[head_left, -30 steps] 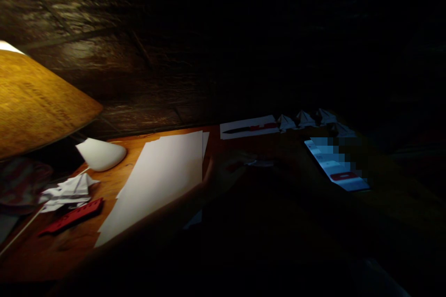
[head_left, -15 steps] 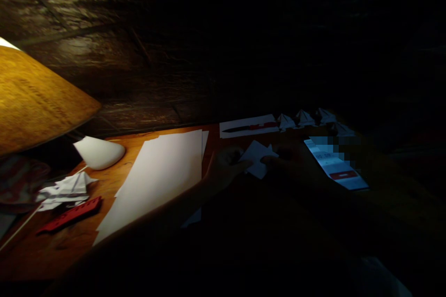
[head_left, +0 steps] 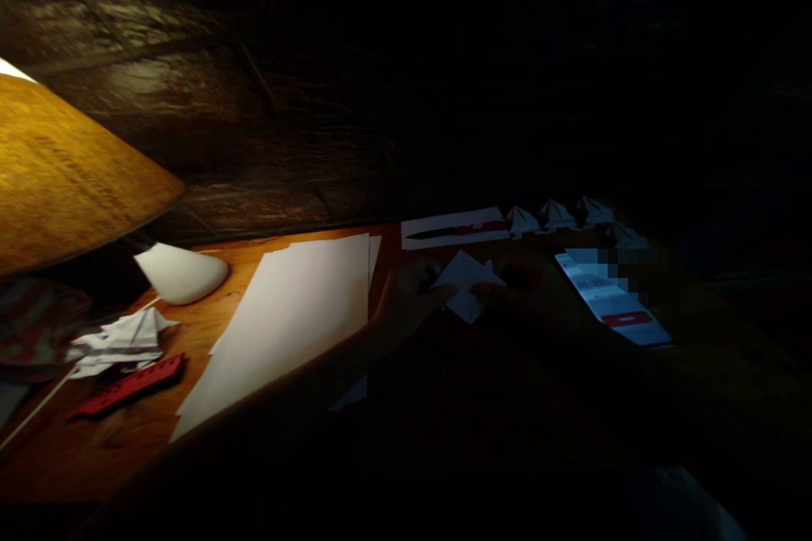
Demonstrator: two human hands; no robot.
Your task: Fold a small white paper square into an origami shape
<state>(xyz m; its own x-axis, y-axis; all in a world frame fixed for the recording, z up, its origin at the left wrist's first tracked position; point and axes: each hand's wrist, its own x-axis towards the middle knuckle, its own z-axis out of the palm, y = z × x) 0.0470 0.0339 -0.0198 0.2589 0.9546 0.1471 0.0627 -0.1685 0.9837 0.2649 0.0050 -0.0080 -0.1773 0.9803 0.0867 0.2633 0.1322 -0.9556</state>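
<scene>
Between my hands is a small folded paper point(head_left: 468, 277), white and diamond-shaped, with a crease down its middle. My left hand point(head_left: 415, 289) pinches its left side, thumb lying on the front. On the other side my right hand point(head_left: 507, 294) grips it the same way, its fingers mostly lost in shadow. Just beyond the hands lies a knife point(head_left: 479, 228) with a red handle and dark blade, on a white paper strip point(head_left: 415, 226). Several folded paper pieces point(head_left: 555, 215) stand in a row right of the knife.
A stack of white sheets point(head_left: 298, 304) lies left of my hands. Farther left are a lamp base point(head_left: 183, 273), a glowing lampshade point(head_left: 69, 177), crumpled paper point(head_left: 127, 338) and a red ruler-like strip point(head_left: 130, 387). A lit phone point(head_left: 609, 296) rests at the right, on the wooden table point(head_left: 127, 456).
The folded paper has turned slightly in my hands, and its central crease and peaked top now show more clearly. Both hands keep their hold at nearly the same spot.
</scene>
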